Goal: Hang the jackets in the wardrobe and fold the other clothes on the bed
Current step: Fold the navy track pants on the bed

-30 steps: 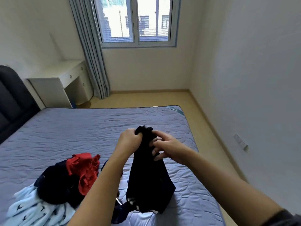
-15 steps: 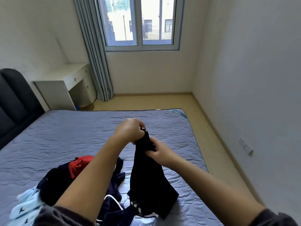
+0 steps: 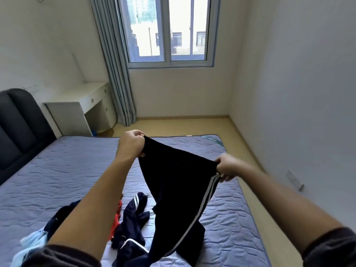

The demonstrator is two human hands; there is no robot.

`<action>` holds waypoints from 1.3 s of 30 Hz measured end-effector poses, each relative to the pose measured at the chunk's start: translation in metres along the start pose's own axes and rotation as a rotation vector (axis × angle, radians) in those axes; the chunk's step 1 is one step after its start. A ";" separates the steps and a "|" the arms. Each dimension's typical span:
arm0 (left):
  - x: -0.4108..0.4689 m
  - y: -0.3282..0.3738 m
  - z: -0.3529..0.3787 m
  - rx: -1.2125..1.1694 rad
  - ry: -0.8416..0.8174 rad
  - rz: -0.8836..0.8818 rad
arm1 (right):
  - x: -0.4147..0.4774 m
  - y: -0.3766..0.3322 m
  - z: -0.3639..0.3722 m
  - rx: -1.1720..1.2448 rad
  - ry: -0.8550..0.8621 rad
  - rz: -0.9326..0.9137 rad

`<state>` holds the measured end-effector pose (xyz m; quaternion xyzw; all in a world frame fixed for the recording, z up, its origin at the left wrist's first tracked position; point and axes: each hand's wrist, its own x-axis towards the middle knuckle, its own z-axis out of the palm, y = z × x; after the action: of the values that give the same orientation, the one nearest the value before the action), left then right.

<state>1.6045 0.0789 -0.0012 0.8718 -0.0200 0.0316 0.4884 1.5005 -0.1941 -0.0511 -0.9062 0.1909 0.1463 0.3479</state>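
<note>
Head view showed the black pants [image 3: 179,189] held up above the bed [image 3: 67,170], stretched wide at the top edge between your two hands. Your left hand [image 3: 132,144] was curled tight on one end of that edge. Your right hand [image 3: 228,168] pinched the other end, by the white stripes. The bottom of the pants hung down and touched the bed.

It looked like you were on the folding step, with the pants opened out. Next you likely needed to lay them flat on a bare part of the bed, put one leg on the other, and fold them small.

A pile of other clothes lay on the bed just beside the pants: a dark blue jacket [image 3: 133,218], something red [image 3: 115,226] and something light blue [image 3: 32,241]. The jacket looked like one for the wardrobe, which was not in view.

Farther off were a dark headboard [image 3: 17,122], a white worktop [image 3: 81,101], a grey curtain [image 3: 113,74], a window [image 3: 169,29] and a pale floor [image 3: 183,126].
</note>
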 end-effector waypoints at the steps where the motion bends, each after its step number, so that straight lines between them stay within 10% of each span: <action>1: 0.001 -0.001 -0.004 0.163 -0.038 0.039 | 0.001 -0.008 -0.015 0.002 0.024 -0.007; 8: 0.013 0.022 -0.028 0.682 -0.528 0.026 | -0.002 -0.067 -0.083 -0.123 0.201 -0.171; 19: 0.042 0.060 -0.075 0.568 -0.291 -0.079 | -0.038 -0.096 -0.105 -0.369 -0.048 -0.691; 33: 0.033 0.050 -0.078 0.772 -0.571 0.477 | -0.053 -0.109 -0.113 -0.881 0.028 -0.577; 39: 0.031 0.045 -0.076 0.609 -0.581 0.414 | -0.051 -0.104 -0.107 -1.036 0.019 -0.447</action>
<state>1.6302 0.1197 0.0786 0.9258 -0.3194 -0.1127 0.1677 1.5159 -0.1835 0.1057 -0.9783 -0.0991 0.1354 -0.1219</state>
